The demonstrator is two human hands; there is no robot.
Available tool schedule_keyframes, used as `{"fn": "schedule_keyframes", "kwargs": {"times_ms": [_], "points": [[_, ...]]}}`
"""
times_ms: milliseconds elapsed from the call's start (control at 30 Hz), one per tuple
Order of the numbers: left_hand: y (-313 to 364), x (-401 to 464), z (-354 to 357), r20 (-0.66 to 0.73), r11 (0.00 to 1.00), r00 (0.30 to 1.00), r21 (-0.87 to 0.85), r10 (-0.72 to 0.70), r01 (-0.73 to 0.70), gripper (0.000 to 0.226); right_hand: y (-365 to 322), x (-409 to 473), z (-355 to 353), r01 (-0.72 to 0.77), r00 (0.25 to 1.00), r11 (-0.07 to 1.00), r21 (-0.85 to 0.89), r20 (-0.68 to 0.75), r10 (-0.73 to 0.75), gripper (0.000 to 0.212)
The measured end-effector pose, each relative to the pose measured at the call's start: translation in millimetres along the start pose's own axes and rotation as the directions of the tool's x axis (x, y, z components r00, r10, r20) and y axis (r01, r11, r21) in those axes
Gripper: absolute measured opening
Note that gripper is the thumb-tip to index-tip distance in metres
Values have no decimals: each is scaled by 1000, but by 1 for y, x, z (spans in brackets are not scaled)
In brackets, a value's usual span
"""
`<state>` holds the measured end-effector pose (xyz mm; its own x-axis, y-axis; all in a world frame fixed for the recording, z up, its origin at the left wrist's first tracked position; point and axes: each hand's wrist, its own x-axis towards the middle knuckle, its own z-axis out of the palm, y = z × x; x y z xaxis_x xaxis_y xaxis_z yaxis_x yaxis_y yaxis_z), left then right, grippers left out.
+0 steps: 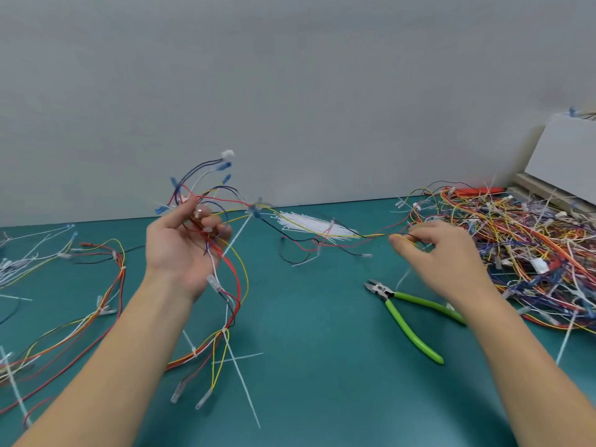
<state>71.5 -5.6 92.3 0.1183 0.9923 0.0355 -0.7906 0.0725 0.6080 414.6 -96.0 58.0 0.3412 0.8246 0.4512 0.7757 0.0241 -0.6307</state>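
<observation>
Two grips share one wire harness above the desk: left grip curls round its bundle, right grip pinches its yellow wire, which stretches sideways between them; green-handled cutters lie nearest the right grip

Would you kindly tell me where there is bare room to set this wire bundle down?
Bare mat lies between the wire bundle and the green cutters. Crowded: the wire pile on the right, loose wires on the left.
</observation>
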Motion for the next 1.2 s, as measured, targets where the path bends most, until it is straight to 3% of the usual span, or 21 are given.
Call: {"fn": "schedule_keyframes", "kwargs": {"times_ms": [33,100,167,200,233,267,300,333,367,433,467,533,600,667,733,867,1033,1200], "points": [[2,0,-1,9,998,1000,-55,-1,1,21,-6,-2,-4,-25,999,998,57,23,24,24],[2,-1,-5,37,994,999,-106,-2,6,10,-20,-8,-10,-102,957,957,272,291,19,19],[0,0,-9,64,992,998,-127,-17,25,6,-34,-19,-8,-167,731,927,336,673,-112,14],[-2,0,-12,74,990,997,-135,-31,40,6,-37,-25,-6,-105,589,959,262,793,-153,31],[-3,1,-13,87,988,995,-143,-48,60,11,-36,-30,-2,4,499,986,168,854,-147,49],[-3,1,-15,103,986,992,-148,-66,81,16,-35,-31,1,84,466,990,109,875,-136,60],[-3,1,-16,119,984,989,-149,-84,101,20,-37,-31,5,87,471,990,116,870,-143,61],[-2,1,-17,136,982,986,-148,-98,118,23,-41,-28,10,-3,532,982,187,832,-157,52],[-1,1,-18,150,980,982,-148,-111,133,25,-42,-23,18,-84,644,961,263,750,-149,38],[-1,-2,-20,169,977,977,-148,-131,157,24,-46,-10,38,27,862,979,201,491,-124,26],[-1,-3,-20,178,975,974,-147,-137,164,22,-48,-3,49,134,896,988,81,416,-155,33],[-1,-6,-19,183,974,972,-143,-146,173,16,-50,8,72,269,871,960,-74,443,-210,47],[0,-9,-17,151,978,977,-120,-152,171,13,-47,17,88,258,878,958,-125,443,-179,38],[1,-11,-15,80,987,987,-70,-139,145,13,-45,23,94,189,929,977,-93,339,-148,19],[3,-13,-12,14,992,993,-36,-120,121,17,-43,20,96,224,940,975,1,265,-216,14],[8,-13,-12,-54,960,994,-270,-96,78,7,-37,2,93,397,863,917,38,326,-386,23],[13,-14,-7,-32,929,997,-365,-66,50,11,-33,-4,88,429,872,887,-172,335,-357,37],[10,-17,-1,-26,879,994,-469,-107,83,32,-31,-9,83,388,896,904,-180,303,-324,33]]}}
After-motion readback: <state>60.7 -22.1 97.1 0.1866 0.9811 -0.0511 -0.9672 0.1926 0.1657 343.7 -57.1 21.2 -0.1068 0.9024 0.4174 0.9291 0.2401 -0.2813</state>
